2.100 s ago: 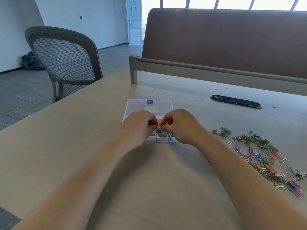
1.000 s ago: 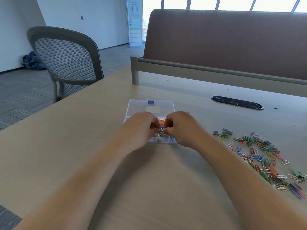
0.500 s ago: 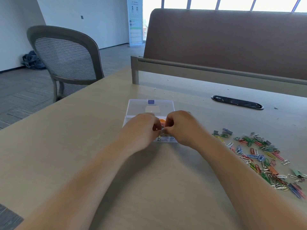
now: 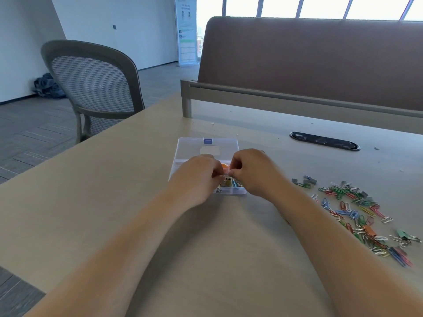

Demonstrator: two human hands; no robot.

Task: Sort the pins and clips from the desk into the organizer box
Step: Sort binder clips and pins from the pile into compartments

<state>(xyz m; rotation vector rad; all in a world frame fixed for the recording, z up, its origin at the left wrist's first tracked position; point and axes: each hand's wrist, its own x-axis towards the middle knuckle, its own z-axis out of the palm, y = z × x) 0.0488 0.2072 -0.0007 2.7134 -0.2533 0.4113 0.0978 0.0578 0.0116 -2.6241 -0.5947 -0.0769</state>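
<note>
Organizer box (image 4: 207, 148): clear plastic, lid folded back flat. It sits mid-worktop (image 4: 114, 202), directly under both hands. Coloured pieces already lie in its near compartments, and an orange piece (image 4: 223, 166) lies farther back.
Left hand (image 4: 196, 177): grip curled tight, its fingertips meeting the other hand's over the box.
Right hand (image 4: 254, 172): grip curled the same way. Together the two hands pinch a small item (image 4: 226, 173), too tiny to name from where I stand.
Loose pile (image 4: 361, 213): well to the right of the box, paper clips in many colours, tangled.
Count: one box, two hands, one item in the pinch. The paper clips run to several dozen and overlap too much for an exact tally. Among them I make out one orange binder clip (image 4: 369, 230), one green binder clip (image 4: 402, 234) and a few grey clips (image 4: 309, 180).
Risk: the item looks fiddly — a slip of either pinch could flick it across the worktop or drop it into the wrong compartment.
Second risk: both wrists hang close to the box's front wall, so a nudge could shove the light box.
Progress: early, by my reckoning — most of the pile is unsorted.
</note>
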